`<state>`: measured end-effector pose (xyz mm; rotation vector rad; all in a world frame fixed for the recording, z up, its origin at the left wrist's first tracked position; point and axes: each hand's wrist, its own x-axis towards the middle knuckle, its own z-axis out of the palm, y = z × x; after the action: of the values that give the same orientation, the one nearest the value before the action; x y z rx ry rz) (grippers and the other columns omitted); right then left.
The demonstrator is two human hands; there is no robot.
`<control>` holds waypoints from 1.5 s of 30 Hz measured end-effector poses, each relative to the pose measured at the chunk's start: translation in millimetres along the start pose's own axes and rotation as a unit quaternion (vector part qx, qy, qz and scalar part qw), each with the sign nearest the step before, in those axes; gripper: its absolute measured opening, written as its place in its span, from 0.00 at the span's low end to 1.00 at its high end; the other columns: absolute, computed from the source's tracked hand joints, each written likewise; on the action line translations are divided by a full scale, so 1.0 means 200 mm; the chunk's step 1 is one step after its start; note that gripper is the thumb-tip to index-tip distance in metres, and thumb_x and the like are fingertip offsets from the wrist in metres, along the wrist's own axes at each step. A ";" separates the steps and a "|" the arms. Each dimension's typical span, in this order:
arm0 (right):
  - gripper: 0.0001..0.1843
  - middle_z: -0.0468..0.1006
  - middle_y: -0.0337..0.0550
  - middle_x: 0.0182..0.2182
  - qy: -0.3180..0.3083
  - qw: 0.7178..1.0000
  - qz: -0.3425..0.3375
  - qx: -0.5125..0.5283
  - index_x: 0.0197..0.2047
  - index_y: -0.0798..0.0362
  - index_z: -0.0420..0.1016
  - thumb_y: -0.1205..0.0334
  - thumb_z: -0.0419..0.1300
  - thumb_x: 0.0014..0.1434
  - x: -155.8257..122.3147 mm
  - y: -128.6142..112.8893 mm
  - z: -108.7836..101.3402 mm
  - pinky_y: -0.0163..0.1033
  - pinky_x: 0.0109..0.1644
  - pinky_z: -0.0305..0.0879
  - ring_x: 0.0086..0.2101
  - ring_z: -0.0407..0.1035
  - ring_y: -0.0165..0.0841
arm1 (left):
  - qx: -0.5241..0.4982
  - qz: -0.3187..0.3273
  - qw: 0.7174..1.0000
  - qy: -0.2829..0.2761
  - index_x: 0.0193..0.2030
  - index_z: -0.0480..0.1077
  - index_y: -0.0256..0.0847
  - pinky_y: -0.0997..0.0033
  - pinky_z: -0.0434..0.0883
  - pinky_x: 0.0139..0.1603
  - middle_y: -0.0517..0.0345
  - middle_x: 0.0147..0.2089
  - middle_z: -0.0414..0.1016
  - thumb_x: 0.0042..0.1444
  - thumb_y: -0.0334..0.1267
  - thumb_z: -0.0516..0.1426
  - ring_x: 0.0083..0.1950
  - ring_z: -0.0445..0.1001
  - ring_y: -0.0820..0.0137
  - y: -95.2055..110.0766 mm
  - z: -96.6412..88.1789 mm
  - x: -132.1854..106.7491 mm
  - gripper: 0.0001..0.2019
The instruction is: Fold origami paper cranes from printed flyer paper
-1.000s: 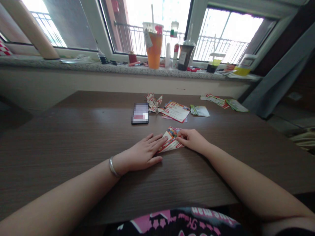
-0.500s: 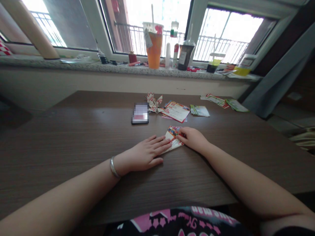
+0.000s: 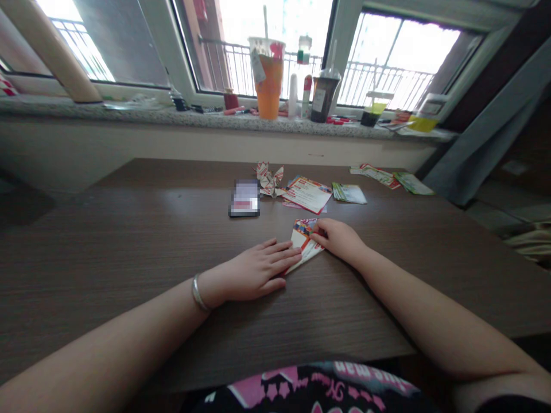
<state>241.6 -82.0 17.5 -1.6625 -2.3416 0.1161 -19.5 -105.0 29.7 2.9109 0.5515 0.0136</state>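
A folded sheet of printed paper (image 3: 303, 241), white with red bands and a colourful patterned end, lies on the table in front of me. My left hand (image 3: 258, 268) rests flat with fingers stretched out, its fingertips over the paper's left side. A silver bangle circles that wrist. At the paper's right edge, my right hand (image 3: 340, 240) is closed, thumb and curled fingers together on the sheet. The right fingertips partly hide what they grip.
Beyond the hands lie a phone (image 3: 244, 199), folded paper figures (image 3: 270, 180), a stack of printed sheets (image 3: 309, 195), a pile of green-and-white cards (image 3: 349, 194) and more papers (image 3: 414, 184). Drink cups, including a tall orange one (image 3: 270, 86), crowd the windowsill (image 3: 206, 119).
The folded paper has turned a little under my hands, and slightly more of its lower edge shows. Both hands have shifted only slightly.
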 end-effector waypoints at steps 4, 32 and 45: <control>0.09 0.75 0.42 0.31 0.019 1.000 -0.011 0.002 0.32 0.52 0.71 0.57 0.58 0.61 0.01 0.04 0.01 0.35 0.36 0.58 0.33 0.67 0.33 | -0.019 0.040 0.999 0.021 0.69 0.52 0.44 0.58 0.46 0.72 0.56 0.70 0.56 0.66 0.41 0.48 0.72 0.50 0.63 0.01 -0.01 0.00 0.25; 0.10 0.76 0.39 0.28 0.000 0.997 0.073 0.013 0.37 0.49 0.72 0.53 0.56 0.59 -0.04 -0.04 -0.04 0.35 0.31 0.54 0.28 0.68 0.33 | 0.074 -0.025 0.981 0.176 0.55 0.70 0.43 0.55 0.68 0.59 0.53 0.55 0.75 0.65 0.33 0.49 0.57 0.72 0.63 -0.09 0.05 0.02 0.15; 0.15 0.78 0.46 0.36 0.048 0.977 -0.197 -0.070 0.37 0.52 0.76 0.54 0.52 0.65 -0.07 -0.12 -0.05 0.46 0.55 0.54 0.43 0.67 0.39 | 0.078 -0.006 0.988 0.136 0.64 0.62 0.46 0.45 0.57 0.66 0.53 0.61 0.71 0.63 0.29 0.49 0.64 0.65 0.62 -0.08 0.05 0.03 0.23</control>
<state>225.4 -103.5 29.5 -1.1934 -2.5998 -0.2066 -20.0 -90.6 17.7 3.0793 0.6377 0.3880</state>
